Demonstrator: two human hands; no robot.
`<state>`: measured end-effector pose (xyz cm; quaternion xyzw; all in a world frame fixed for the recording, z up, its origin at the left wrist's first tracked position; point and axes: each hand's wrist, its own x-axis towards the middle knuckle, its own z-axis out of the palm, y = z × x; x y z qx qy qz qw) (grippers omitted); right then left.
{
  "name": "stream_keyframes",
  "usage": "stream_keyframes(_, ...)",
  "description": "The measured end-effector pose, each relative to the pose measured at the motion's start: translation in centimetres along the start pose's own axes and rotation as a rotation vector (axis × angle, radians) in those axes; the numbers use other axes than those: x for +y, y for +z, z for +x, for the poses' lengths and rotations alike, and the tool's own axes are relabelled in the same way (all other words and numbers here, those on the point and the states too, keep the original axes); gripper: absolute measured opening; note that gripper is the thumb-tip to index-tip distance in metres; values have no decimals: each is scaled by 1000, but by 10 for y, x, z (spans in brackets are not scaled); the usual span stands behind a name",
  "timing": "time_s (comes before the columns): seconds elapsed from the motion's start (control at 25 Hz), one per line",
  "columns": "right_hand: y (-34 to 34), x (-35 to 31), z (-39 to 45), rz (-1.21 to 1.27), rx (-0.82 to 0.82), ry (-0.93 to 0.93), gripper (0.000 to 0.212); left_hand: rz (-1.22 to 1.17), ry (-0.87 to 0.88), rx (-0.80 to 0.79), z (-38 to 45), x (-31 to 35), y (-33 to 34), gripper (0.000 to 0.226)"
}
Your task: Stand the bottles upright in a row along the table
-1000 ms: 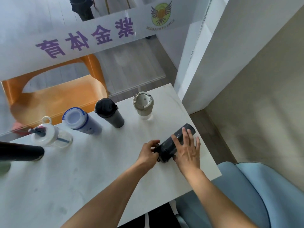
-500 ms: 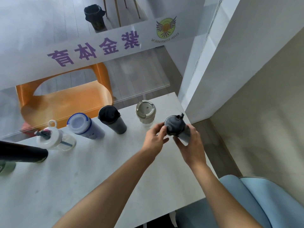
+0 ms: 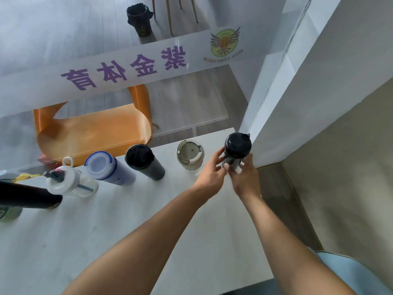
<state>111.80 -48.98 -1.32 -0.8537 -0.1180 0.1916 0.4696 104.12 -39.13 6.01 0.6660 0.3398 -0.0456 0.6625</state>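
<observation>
Table (image 3: 127,220): fingers (image 3: 219,155) around black bottle (image 3: 237,145)

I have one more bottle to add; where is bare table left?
The near half of the white table, between the bottle row and the forearms, is bare. The far edge is crowded from the clear white-lidded bottle to the beige-lidded cup.
</observation>
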Motion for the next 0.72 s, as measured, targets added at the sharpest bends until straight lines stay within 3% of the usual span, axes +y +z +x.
stream_keyframes(0.6,4,-1,18,1,-53,-19,50,57,4,-7,9,-10,-1,68)
stream_keyframes(0.72,7,3,10,-35,-58,14,66,71,6,-28,4,-12,-6,63)
